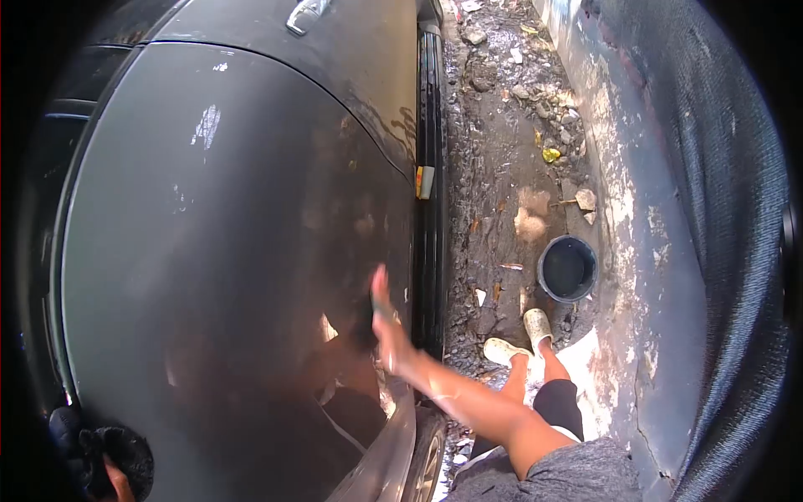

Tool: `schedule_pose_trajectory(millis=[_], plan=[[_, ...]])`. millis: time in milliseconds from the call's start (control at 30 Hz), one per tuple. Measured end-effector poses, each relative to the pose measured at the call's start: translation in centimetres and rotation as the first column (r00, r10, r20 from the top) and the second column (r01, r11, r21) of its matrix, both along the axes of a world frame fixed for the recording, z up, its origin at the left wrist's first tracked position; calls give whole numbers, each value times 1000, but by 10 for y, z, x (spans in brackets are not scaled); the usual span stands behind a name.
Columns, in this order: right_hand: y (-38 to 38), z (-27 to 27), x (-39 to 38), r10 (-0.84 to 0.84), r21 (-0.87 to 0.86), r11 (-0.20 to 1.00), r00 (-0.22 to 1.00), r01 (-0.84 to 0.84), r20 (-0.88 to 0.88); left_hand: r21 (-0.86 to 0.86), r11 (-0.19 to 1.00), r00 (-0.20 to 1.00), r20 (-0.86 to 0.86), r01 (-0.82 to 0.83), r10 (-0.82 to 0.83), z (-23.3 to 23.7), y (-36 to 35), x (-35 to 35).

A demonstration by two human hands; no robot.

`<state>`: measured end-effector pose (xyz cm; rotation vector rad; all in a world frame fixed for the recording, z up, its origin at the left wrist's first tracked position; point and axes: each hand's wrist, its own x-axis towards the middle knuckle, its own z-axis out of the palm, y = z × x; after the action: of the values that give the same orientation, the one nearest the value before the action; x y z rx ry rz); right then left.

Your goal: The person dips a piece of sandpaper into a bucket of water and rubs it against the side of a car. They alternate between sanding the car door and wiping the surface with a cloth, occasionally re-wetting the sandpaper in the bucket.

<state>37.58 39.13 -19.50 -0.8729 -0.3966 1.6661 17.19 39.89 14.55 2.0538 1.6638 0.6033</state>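
Note:
A dark grey car door (242,184) fills the left of the head view, glossy with reflections. My right hand (385,322) is held out close to the lower part of the door, blurred by motion. Its fingers look stretched out, with nothing plainly held. At the bottom left corner, the fingers of my left hand (119,484) lie against a black, fuzzy cloth-like thing (130,456) by the car's body. The rest of that hand is out of frame. A sponge (425,182), orange and pale green, rests on the car's black side step (428,251).
A black bucket (568,268) with murky liquid stands on wet, muddy ground near my feet in pale clogs (502,352). Stones (585,199) and litter lie along the narrow lane. A stained wall (661,276) and dark mesh sheet (744,209) border the right.

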Motion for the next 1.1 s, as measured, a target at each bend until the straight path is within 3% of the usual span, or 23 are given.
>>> schedule_pose_trajectory(millis=[33,67,133,200,233,267,333,400,467,500,567,667,733,867,1000,1067,1100], plan=[[43,-67,-3,-276,468,875,923,125,270,-105,994,992,126,34,-20,-67,15,24],[85,-86,16,-233,433,893,947,119,221,-206,976,964,264,78,-21,-139,27,51],[103,-99,24,-216,428,903,902,39,373,-333,928,837,545,165,46,-268,37,93],[24,-23,16,-109,207,974,993,95,54,-393,889,729,676,234,107,-336,30,111],[-17,-53,-12,-234,513,854,945,87,229,-406,880,683,717,248,138,-351,24,110],[-56,-45,-27,-203,487,867,966,102,160,-408,876,648,745,258,156,-361,22,109],[-62,-51,-28,-214,488,864,968,124,133,-395,873,594,788,286,162,-378,39,113],[3,-75,-2,-196,414,904,962,104,187,-384,871,562,812,308,159,-395,67,126],[86,-113,38,-221,495,869,911,20,349,-373,872,538,828,317,158,-401,95,136],[84,-113,37,-222,497,868,909,20,352,-370,873,533,831,317,158,-403,97,134],[60,-102,29,-258,545,838,898,24,357,-388,866,548,819,314,168,-404,71,119],[-55,-66,-13,-173,497,867,960,40,223,-419,852,539,818,316,202,-399,26,90],[-47,-69,-9,-180,500,865,955,39,236,-404,861,522,829,307,203,-408,34,88],[108,-116,48,-262,532,847,888,24,377,-373,864,487,855,338,179,-432,117,129],[29,-78,13,-324,589,805,881,66,344,-389,855,489,851,343,191,-433,95,121],[-51,-54,-16,-203,491,870,935,36,290,-413,846,485,847,337,220,-431,55,98],[-47,-54,-17,-238,506,861,926,60,295,-420,844,477,847,333,233,-431,45,92]])
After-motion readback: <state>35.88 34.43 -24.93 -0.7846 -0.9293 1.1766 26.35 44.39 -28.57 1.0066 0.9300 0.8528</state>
